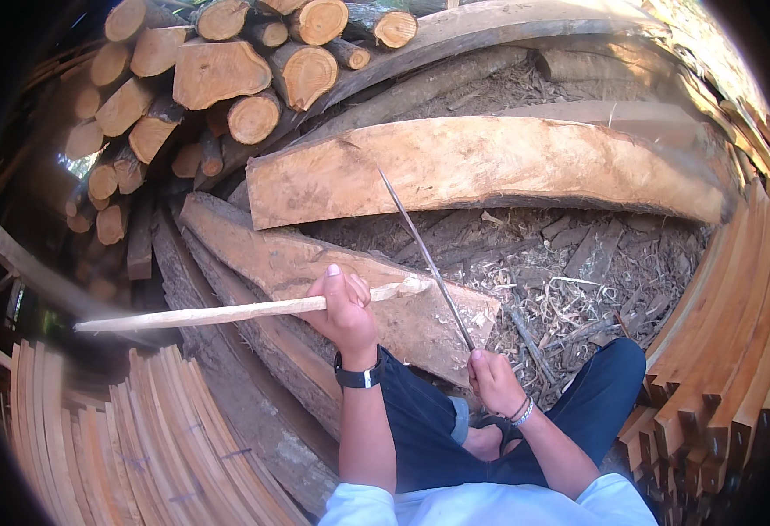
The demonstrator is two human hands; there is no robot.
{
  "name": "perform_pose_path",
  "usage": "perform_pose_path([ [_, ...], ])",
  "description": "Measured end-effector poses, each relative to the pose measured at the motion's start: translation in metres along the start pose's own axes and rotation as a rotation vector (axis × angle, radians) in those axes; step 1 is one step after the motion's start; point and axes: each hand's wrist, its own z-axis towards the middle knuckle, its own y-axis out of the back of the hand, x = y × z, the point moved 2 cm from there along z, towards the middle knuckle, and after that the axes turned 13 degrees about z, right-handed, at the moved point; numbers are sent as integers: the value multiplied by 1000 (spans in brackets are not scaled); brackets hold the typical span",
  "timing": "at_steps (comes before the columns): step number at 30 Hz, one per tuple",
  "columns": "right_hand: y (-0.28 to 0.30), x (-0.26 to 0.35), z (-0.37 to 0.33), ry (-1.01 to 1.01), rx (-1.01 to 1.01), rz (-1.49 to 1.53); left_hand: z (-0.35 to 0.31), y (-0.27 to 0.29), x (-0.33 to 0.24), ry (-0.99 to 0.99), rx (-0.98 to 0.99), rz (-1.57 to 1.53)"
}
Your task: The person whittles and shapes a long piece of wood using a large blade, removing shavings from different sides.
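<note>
My left hand is closed round a pale wooden stick. The long part of it reaches out to the left, and a short, rough-cut end pokes out on the right of my fist. In my right hand is a long, thin-bladed knife, its tip slanting up and away to the left. The blade passes close by the stick's rough end; whether they touch I cannot tell. My fingers hide the knife's handle. Under the stick's short end lies a flat wooden slab with a bark edge.
Beyond the blade lies a broad curved plank. Cut logs are stacked at the far left. Sawn strips stand at the near left, and more boards are piled on the right. Wood shavings and bark litter the ground.
</note>
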Motion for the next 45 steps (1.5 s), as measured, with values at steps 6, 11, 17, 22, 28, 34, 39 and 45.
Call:
perform_pose_path([
  [6, 1, -48, 5, -55, 2, -232, -3, -6, -3, -19, 5, -11],
  [11, -9, -6, -3, 21, 27, -69, 0, 5, -9, -42, -36, -7],
  [17, -1, -29, 0, -7, -25, -246, -6, 6, -5, -37, -10, -65],
  [22, 1, -15, 0, -42, 37, -208, -11, 14, -4, -17, 1, -67],
  [28, -3, -9, -2, 71, 2, -76, -4, 0, -7, -1, -55, -8],
  [34, -5, -30, -2, -93, 81, -128, -5, 14, -6, -8, -68, -17],
  [39, -3, 21, -7, -5, 122, 4, 0, 14, -6, -8, -57, -17],
  [45, -2, -38, 2, -51, 75, -210, -4, 10, -8, 3, -44, -34],
])
